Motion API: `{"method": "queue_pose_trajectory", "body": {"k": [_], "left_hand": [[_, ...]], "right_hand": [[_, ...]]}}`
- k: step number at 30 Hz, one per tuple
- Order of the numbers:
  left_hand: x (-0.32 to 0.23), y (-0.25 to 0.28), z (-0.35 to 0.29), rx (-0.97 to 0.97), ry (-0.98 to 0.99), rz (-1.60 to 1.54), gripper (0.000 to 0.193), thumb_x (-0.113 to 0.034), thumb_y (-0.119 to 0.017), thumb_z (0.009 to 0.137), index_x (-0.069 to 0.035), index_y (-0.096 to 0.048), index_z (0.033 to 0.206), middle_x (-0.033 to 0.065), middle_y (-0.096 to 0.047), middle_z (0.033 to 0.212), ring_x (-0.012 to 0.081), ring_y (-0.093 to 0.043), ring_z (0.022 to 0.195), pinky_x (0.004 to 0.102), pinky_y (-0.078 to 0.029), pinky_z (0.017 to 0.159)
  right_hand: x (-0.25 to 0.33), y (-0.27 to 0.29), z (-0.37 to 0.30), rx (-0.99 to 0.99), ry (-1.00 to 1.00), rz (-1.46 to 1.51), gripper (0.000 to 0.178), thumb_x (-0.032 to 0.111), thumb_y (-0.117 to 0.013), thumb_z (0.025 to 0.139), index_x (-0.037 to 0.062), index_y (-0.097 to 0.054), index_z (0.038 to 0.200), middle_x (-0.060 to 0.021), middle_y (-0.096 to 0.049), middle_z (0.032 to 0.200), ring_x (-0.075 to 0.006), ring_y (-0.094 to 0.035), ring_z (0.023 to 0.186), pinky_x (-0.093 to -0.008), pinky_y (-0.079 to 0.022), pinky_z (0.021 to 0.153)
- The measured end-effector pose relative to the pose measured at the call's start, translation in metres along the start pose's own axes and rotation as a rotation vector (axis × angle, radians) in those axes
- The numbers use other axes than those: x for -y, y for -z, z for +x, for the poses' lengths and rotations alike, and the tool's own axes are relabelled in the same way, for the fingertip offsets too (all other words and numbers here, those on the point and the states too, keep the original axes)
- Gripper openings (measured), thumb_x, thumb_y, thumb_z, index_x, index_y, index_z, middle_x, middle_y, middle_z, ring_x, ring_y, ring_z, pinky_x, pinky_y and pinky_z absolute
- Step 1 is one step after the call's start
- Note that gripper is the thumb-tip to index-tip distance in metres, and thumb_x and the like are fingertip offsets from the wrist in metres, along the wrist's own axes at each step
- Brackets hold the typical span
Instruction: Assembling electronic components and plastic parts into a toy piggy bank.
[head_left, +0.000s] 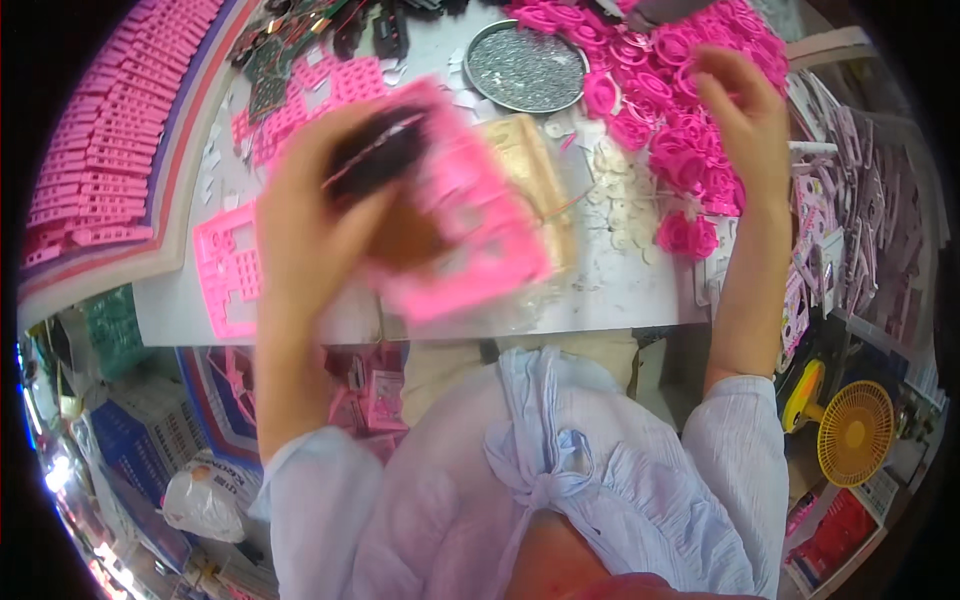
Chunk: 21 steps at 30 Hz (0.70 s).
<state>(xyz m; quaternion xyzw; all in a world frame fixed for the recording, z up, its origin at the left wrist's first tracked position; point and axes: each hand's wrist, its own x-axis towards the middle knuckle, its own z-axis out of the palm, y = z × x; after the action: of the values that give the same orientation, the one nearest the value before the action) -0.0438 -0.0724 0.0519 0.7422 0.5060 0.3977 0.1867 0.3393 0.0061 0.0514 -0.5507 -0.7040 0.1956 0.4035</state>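
My left hand [315,200] is closed around a pink plastic casing [480,220], smeared by motion and tilted above the white worktable. A black block-like part [378,150] sits between its thumb and fingers, against the casing; whether the two are joined I cannot tell. Over at the right, my right hand [745,105] hovers at the edge of a heap of pink ring-shaped plastic parts [680,150], fingers bent and apart, with nothing visible in them. Behind the casing lies a gold-coloured flat packet [530,165]. Another pink casing [225,270] rests on the table at the left.
A round metal dish [527,65] of small silvery pieces stands at the back, with white discs [620,190] scattered nearby. Pink casings [105,140] are stacked far left. Circuit boards [270,75] lie back left. White panels [835,200] crowd the right, above a yellow fan [855,432].
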Motion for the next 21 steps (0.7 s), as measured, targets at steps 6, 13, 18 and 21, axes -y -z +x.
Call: {"method": "queue_pose_trajectory", "body": {"k": [6, 13, 18, 21], "left_hand": [[-0.002, 0.138, -0.099, 0.669, 0.575, 0.124, 0.051, -0.009, -0.074, 0.066, -0.004, -0.062, 0.115, 0.0123, -0.065, 0.108, 0.0244, -0.063, 0.1, 0.0352, -0.046, 0.096], [-0.003, 0.128, -0.171, 0.551, 0.394, 0.553, 0.046, -0.007, -0.076, 0.073, -0.003, -0.062, 0.117, 0.0147, -0.067, 0.103, 0.0318, -0.065, 0.101, 0.0402, -0.05, 0.092], [-0.022, 0.027, -0.128, 0.341, 0.461, -0.163, 0.027, -0.006, -0.072, 0.084, -0.001, -0.066, 0.109, 0.0121, -0.068, 0.091, 0.0205, -0.065, 0.079, 0.0301, -0.052, 0.074], [-0.038, -0.051, -0.084, 0.156, 0.517, -0.648, 0.038, -0.011, -0.067, 0.092, -0.002, -0.056, 0.127, 0.005, -0.067, 0.086, 0.0121, -0.063, 0.07, 0.025, -0.051, 0.064]], "right_hand": [[-0.026, -0.041, -0.006, 0.217, 0.05, -0.336, 0.025, 0.024, -0.071, 0.085, 0.0085, -0.071, 0.104, -0.0135, -0.072, 0.088, -0.029, -0.07, 0.081, -0.0387, -0.055, 0.075], [-0.022, -0.064, 0.017, 0.268, -0.02, -0.612, 0.032, 0.032, -0.072, 0.083, 0.0073, -0.066, 0.102, -0.0128, -0.071, 0.083, -0.0305, -0.069, 0.078, -0.0409, -0.052, 0.07], [0.015, -0.049, -0.016, 0.18, -0.187, -0.105, 0.025, 0.018, -0.069, 0.083, 0.0076, -0.067, 0.106, -0.0095, -0.07, 0.079, -0.0214, -0.069, 0.073, -0.0327, -0.053, 0.065], [0.047, -0.061, -0.045, 0.273, -0.18, 0.427, 0.032, 0.009, -0.071, 0.082, 0.0065, -0.067, 0.113, -0.0054, -0.067, 0.078, -0.0173, -0.065, 0.069, -0.0257, -0.051, 0.062]]}}
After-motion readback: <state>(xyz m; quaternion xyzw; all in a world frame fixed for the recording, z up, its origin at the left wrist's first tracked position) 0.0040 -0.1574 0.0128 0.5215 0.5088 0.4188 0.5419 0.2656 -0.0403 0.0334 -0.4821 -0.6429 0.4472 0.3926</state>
